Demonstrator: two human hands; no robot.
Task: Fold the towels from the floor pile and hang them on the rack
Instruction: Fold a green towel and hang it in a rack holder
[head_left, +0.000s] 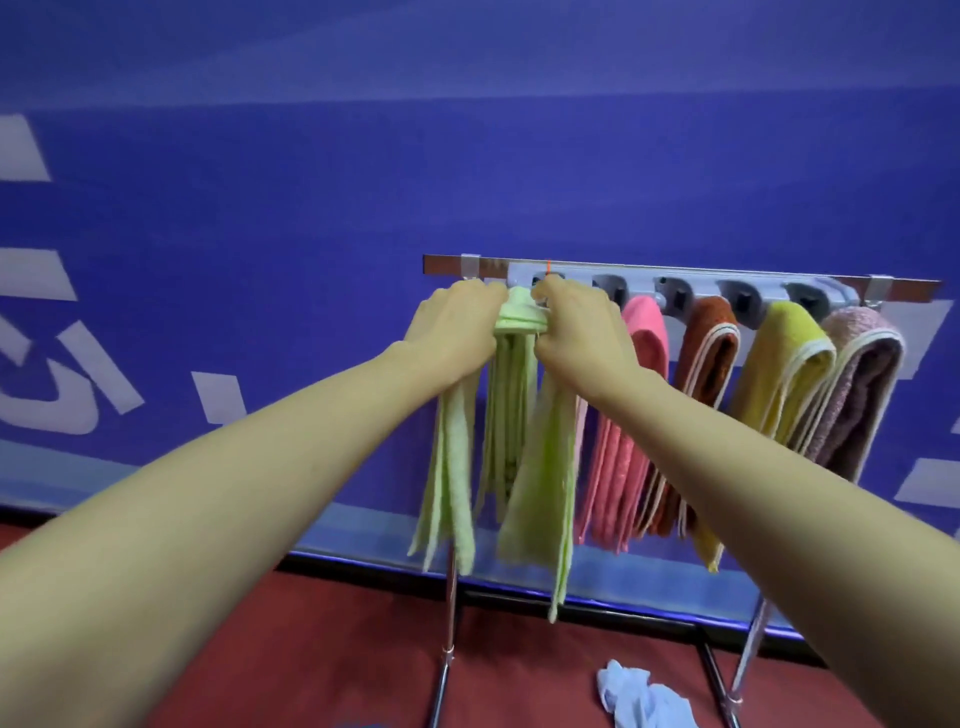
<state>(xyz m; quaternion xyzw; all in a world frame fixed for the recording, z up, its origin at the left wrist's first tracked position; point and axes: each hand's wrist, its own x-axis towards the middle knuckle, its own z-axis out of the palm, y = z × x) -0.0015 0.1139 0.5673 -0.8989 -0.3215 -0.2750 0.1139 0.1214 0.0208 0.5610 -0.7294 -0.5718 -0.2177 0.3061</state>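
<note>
Hands, left hand and right hand, pinch the green towel so it sits on the rack hook.

It looked like a staged indoor set: a blue printed banner for a wall, red carpet, freestanding towel rack.

1. Your two forearms enter from the bottom corners, both bare up to the frame edge: no sleeve or cuff shows.
2. Your left hand wears no glove, ring or bracelet.
3. Your right hand is equally bare.
4. Neither wrist carries a watch or band.
5. Your fingertips are hidden, so nails cannot be judged.
</note>
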